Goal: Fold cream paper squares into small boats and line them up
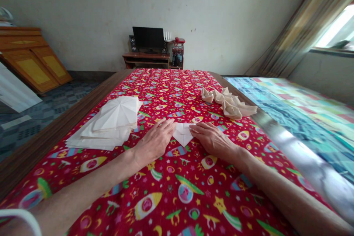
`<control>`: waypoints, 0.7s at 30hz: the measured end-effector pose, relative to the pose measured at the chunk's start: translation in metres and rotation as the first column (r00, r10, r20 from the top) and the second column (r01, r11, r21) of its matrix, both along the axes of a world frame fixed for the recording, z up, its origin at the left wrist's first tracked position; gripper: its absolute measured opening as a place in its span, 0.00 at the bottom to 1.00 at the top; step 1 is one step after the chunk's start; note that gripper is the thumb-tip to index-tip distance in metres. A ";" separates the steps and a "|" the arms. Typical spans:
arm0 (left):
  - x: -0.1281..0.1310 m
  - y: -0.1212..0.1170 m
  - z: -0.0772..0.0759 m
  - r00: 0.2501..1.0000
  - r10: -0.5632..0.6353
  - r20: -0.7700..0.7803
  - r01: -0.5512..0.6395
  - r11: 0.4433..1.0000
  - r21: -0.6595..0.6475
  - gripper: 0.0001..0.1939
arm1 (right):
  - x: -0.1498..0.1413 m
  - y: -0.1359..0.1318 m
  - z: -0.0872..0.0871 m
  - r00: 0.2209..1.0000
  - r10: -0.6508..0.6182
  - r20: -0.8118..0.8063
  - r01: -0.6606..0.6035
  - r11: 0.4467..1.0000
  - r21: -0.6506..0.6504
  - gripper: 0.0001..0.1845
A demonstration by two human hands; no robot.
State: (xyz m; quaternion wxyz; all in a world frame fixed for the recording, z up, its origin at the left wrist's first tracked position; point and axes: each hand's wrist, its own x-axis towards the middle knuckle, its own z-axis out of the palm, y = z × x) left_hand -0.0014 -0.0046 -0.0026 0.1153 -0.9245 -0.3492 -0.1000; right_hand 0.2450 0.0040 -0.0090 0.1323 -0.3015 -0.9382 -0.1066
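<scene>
A small piece of white folded paper (183,135) lies on the red cloth in front of me, its point toward me and creases across its face. My left hand (158,138) holds its left corner, fingers close together and hiding that end. At the right corner, my right hand (211,138) grips the paper in the same way, covering part of it. Left of my hands is a stack of creased white paper sheets (116,116), the top one with folds radiating from its middle. Several folded paper pieces (231,105) with pointed corners sit together at the right.
The red patterned cloth (177,177) covers a long table with a brown wooden edge (91,92). A bed (298,107) adjoins on the right. Beyond the far end stand a monitor (148,38) and a desk (146,60). A wooden cabinet (35,59) is at the left.
</scene>
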 end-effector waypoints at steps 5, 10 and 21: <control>0.014 -0.006 -0.005 0.996 -0.078 0.047 0.084 0.987 -0.134 0.26 | 0.000 -0.003 -0.003 0.998 0.070 -0.013 -0.070 0.995 -0.073 0.21; 0.018 -0.006 -0.011 0.991 -0.082 0.107 0.100 0.979 -0.177 0.27 | -0.001 -0.014 -0.005 1.000 -0.005 -0.014 0.003 0.984 -0.176 0.27; 0.006 -0.004 -0.007 0.991 -0.118 0.058 0.128 0.970 -0.207 0.24 | 0.000 -0.029 -0.004 0.996 -0.086 -0.025 0.083 0.990 -0.117 0.28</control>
